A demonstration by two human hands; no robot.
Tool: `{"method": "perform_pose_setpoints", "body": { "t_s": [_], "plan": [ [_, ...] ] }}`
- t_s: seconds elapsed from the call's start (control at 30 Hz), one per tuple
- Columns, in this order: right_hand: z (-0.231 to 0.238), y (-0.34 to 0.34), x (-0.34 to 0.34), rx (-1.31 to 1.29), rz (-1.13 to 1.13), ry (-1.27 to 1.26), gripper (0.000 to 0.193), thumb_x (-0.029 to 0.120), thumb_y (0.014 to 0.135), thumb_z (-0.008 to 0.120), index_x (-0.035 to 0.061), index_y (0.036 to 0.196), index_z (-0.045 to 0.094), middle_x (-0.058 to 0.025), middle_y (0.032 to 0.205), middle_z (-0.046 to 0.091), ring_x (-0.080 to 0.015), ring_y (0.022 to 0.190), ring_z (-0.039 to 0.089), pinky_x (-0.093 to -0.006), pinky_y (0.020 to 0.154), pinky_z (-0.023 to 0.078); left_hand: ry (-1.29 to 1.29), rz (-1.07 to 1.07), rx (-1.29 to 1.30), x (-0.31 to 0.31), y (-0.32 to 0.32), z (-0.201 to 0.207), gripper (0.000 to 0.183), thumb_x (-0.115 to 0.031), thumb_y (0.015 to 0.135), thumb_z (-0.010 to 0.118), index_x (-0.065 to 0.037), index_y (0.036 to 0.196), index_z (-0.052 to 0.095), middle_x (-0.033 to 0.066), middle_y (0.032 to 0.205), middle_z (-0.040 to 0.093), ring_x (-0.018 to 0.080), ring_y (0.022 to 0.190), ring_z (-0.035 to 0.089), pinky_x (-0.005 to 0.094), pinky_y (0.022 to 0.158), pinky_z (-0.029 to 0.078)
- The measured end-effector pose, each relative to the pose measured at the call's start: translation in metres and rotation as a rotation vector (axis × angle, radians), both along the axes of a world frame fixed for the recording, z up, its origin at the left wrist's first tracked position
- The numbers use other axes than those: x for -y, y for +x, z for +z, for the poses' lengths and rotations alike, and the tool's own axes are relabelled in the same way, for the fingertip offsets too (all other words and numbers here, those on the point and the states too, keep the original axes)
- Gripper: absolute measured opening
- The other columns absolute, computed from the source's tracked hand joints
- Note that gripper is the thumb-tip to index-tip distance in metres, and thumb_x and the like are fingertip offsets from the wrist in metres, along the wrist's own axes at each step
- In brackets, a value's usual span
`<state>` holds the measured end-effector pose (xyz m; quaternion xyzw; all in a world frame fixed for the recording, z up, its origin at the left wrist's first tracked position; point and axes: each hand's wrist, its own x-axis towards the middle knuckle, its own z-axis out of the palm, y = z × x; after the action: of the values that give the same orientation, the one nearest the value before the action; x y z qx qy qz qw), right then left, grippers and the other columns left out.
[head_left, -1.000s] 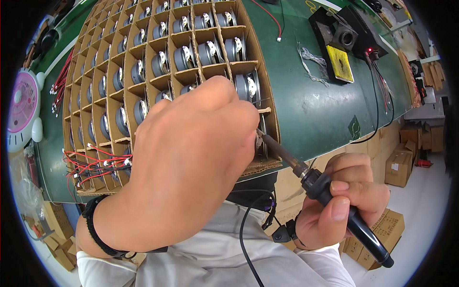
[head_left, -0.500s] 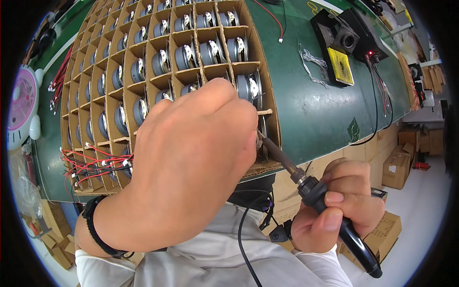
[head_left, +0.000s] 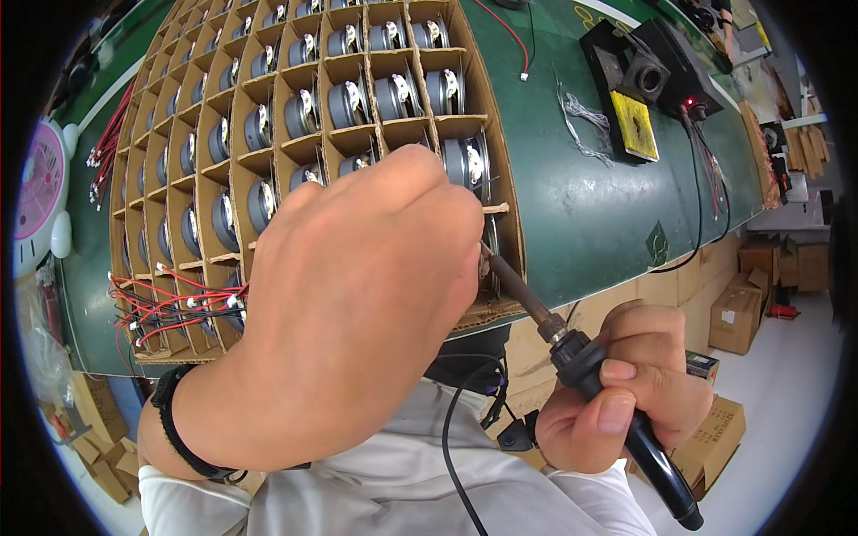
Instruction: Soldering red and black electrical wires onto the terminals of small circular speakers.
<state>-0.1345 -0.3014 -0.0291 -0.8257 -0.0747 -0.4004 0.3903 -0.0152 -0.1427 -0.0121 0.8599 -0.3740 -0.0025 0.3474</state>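
Note:
My right hand (head_left: 626, 389) grips the black handle of a soldering iron (head_left: 585, 359). Its dark tip reaches up and left into the near right corner cell of a cardboard divider box (head_left: 498, 211), close beside my left fingers. My left hand (head_left: 371, 246) lies over the box's near side, its fingers curled together and pointing down. Whatever they hold is hidden beneath the hand. Small round speakers (head_left: 398, 96) stand on edge in the cells, their shiny terminals facing right. Red and black wires with white plugs (head_left: 183, 304) lie in a bundle left of my left wrist.
On the green table (head_left: 585, 223), at the far right, are a black soldering station (head_left: 675, 67) with a red light and an iron stand with a yellow sponge (head_left: 635, 125). Thin solder wire (head_left: 585, 116) lies beside them. A pink and white fan (head_left: 43, 192) stands left; cartons (head_left: 737, 317) sit right.
The iron and my right hand have shifted very slightly to the left, with the tip still by my left fingers. My left hand stays nearly in place.

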Motion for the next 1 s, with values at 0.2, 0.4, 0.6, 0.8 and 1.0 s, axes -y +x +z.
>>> {"method": "perform_pose_setpoints", "body": {
  "t_s": [0.2,0.4,0.6,0.8,1.0],
  "plan": [
    [0.002,0.001,0.001,0.043,0.027,0.056,0.024,0.008,0.075,0.073,0.0048,0.091,0.055,-0.0045,0.073,0.055,-0.0199,0.064,0.045,-0.0337,0.058,0.039,0.018,0.001,0.002,0.0,-0.001,0.001,0.008,-0.001,0.078,0.069,-0.005,0.083,0.064,0.0096,0.082,0.057,0.0299,0.073,0.059,0.0382,0.064,0.045],
    [-0.009,0.008,-0.006,0.268,-0.112,0.187,0.025,0.024,0.093,0.065,0.0036,0.089,0.05,-0.0065,0.07,0.051,-0.0201,0.067,0.045,-0.0349,0.057,0.039,0.019,0.006,0.008,0.0,-0.001,0.001,0.008,-0.002,0.079,0.07,-0.005,0.083,0.064,0.0092,0.082,0.058,0.0295,0.073,0.06,0.0381,0.065,0.045],
    [-0.008,0.003,-0.003,0.221,-0.109,0.181,0.028,0.026,0.096,0.063,0.0031,0.091,0.048,-0.0076,0.068,0.05,-0.0207,0.066,0.045,-0.0353,0.057,0.038,0.002,0.001,0.002,0.0,0.0,0.0,0.008,-0.001,0.078,0.07,-0.004,0.083,0.064,0.0094,0.081,0.058,0.0293,0.073,0.06,0.0381,0.063,0.045],
    [-0.01,0.005,-0.004,0.22,-0.132,0.211,0.024,0.023,0.094,0.062,0.004,0.09,0.048,-0.0085,0.067,0.049,-0.0202,0.064,0.044,-0.0341,0.057,0.038,0.004,0.018,0.014,0.001,-0.002,0.001,0.009,0.0,0.077,0.07,-0.004,0.083,0.065,0.0095,0.081,0.057,0.029,0.072,0.059,0.038,0.062,0.045],
    [-0.014,0.007,-0.002,0.255,-0.175,0.202,0.021,0.025,0.091,0.055,0.0042,0.09,0.048,-0.0074,0.062,0.043,-0.0166,0.06,0.039,-0.0309,0.054,0.032,0.008,0.017,0.103,0.002,-0.001,0.002,0.012,0.0,0.074,0.071,-0.004,0.083,0.065,0.0091,0.084,0.054,0.0291,0.079,0.056,0.0381,0.07,0.043]
  ]
}}
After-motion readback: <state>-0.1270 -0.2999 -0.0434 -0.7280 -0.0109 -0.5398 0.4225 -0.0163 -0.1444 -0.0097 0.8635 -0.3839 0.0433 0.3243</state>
